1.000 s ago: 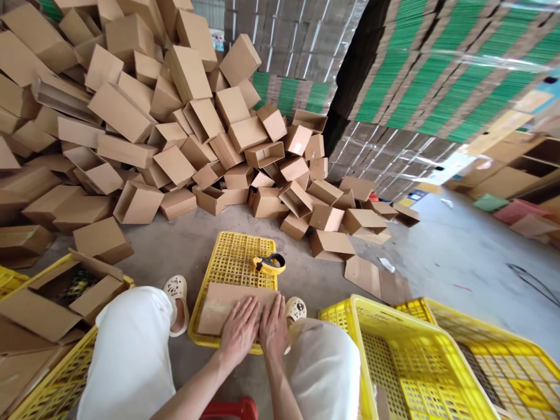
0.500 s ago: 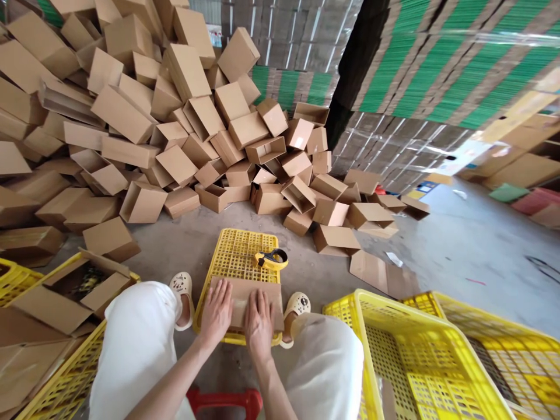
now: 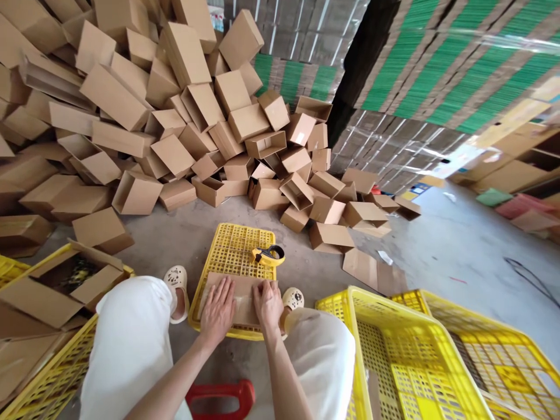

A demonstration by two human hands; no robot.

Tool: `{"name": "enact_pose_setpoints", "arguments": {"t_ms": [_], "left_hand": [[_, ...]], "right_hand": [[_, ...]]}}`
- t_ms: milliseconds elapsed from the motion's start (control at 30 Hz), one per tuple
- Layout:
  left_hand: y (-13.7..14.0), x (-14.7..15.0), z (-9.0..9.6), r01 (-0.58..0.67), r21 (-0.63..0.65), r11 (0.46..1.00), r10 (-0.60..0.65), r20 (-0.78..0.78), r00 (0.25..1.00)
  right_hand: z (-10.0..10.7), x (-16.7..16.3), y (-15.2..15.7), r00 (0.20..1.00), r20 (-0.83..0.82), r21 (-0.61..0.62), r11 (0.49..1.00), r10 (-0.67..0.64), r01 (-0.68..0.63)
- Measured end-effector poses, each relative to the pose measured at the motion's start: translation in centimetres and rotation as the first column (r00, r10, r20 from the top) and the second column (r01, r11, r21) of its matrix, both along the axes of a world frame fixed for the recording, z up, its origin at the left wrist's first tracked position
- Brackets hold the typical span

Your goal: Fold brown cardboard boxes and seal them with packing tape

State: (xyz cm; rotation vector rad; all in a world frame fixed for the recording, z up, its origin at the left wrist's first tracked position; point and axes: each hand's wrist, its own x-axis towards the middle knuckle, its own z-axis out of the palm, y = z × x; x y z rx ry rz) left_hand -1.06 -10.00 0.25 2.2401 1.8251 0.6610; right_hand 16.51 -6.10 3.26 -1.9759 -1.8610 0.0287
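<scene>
A small closed cardboard box (image 3: 244,300) lies on an upturned yellow plastic crate (image 3: 231,242) between my knees, a strip of clear tape across its top. My left hand (image 3: 219,309) rests flat on the left part of the box, fingers stretched out. At the box's right end, my right hand (image 3: 268,304) has its fingers bent and drawn together around the edge; its fingertips are partly hidden. Just beyond the box, a yellow and black tape dispenser (image 3: 265,256) lies on the crate near its right side.
Many open cardboard boxes (image 3: 175,154) are heaped ahead and to the left. Yellow crates (image 3: 352,326) stand at my right; another (image 3: 61,373) at my left holds an open carton (image 3: 48,297). Below me is a red stool (image 3: 245,399). Strapped cardboard stacks (image 3: 402,64) rise behind.
My right hand has gone from lying flat on the box top to curling its fingers at the right end. My left hand stays flat. The view has shifted slightly.
</scene>
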Motion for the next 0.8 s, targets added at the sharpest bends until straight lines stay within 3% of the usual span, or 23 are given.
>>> {"name": "enact_pose_setpoints", "arguments": {"t_ms": [233, 367, 600, 700, 800], "left_hand": [[-0.2, 0.0, 0.2, -0.006, -0.002, 1.000, 0.006, 0.053, 0.999], [-0.2, -0.1, 0.2, 0.002, -0.003, 1.000, -0.002, 0.047, 0.999], [-0.2, 0.0, 0.5, 0.012, 0.023, 1.000, -0.010, -0.060, 0.998], [-0.2, -0.4, 0.4, 0.037, 0.044, 0.998, -0.032, -0.123, 0.992], [-0.2, -0.5, 0.2, 0.043, 0.055, 0.998, -0.032, -0.176, 0.984]], "right_hand": [[0.2, 0.7, -0.4, 0.997, 0.000, -0.038, 0.996, 0.082, -0.082], [0.2, 0.6, 0.1, 0.998, 0.011, -0.060, 0.996, 0.063, -0.062], [0.0, 1.1, -1.1, 0.991, 0.008, -0.089, 0.987, 0.136, -0.134], [-0.9, 2.3, -1.4, 0.994, -0.104, -0.167, 0.986, -0.019, 0.001], [-1.7, 3.1, -0.9, 0.911, -0.378, -0.279, 0.959, -0.166, 0.059]]}}
